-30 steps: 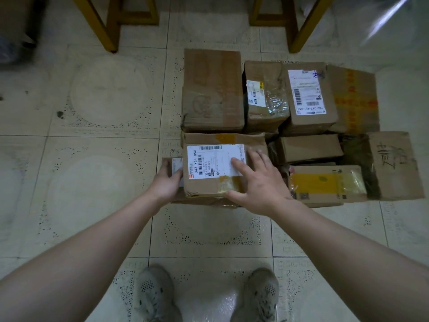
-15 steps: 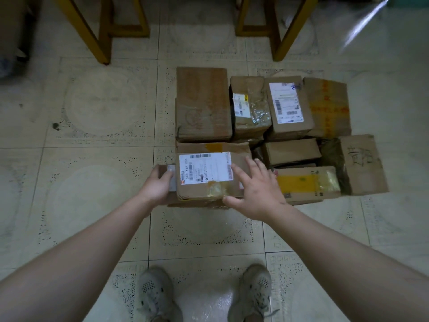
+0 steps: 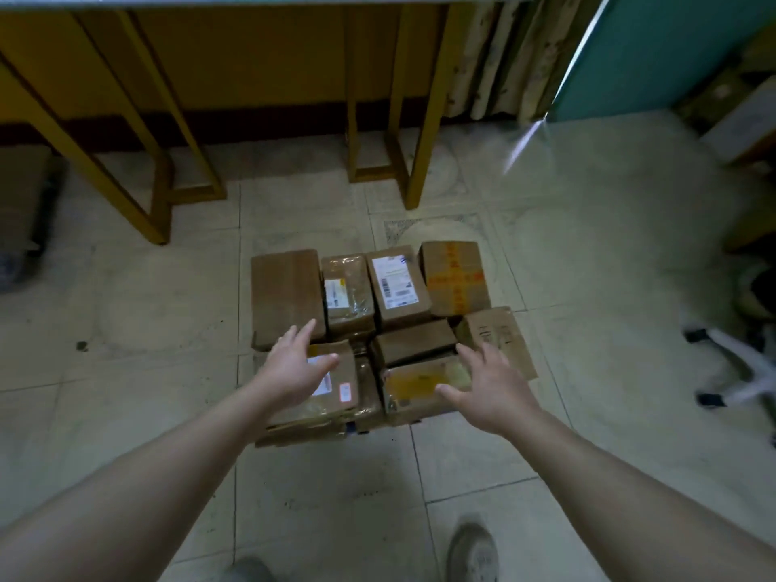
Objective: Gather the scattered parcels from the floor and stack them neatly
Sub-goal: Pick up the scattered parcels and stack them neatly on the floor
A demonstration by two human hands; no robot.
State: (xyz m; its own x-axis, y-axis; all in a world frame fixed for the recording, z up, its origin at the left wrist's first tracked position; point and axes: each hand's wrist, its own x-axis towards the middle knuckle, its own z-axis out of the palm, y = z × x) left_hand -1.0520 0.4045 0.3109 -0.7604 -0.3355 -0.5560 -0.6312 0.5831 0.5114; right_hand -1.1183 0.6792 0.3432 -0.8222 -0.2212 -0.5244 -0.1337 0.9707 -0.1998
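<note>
Several brown cardboard parcels sit packed together on the tiled floor. The labelled parcel (image 3: 336,396) lies at the near left on top of another box. My left hand (image 3: 294,367) hovers over it with fingers spread, holding nothing. My right hand (image 3: 487,386) is open above the yellow-taped parcel (image 3: 420,386) at the near right. Behind these lie a plain brown box (image 3: 287,294), a plastic-wrapped parcel (image 3: 348,291), a white-labelled parcel (image 3: 397,283) and an orange-taped box (image 3: 455,277). A small brown box (image 3: 413,342) and a box with handwriting (image 3: 499,333) sit between the rows.
Yellow wooden table legs (image 3: 424,132) stand just behind the parcels. A teal door (image 3: 655,52) is at the far right, and a white chair base (image 3: 730,371) lies to the right. My shoes (image 3: 472,552) are on the floor tiles (image 3: 336,497) in front.
Both hands have let go of the labelled parcel and lifted away, fingers spread. The view has pulled back and up, so the parcels look farther off and the table legs show.
</note>
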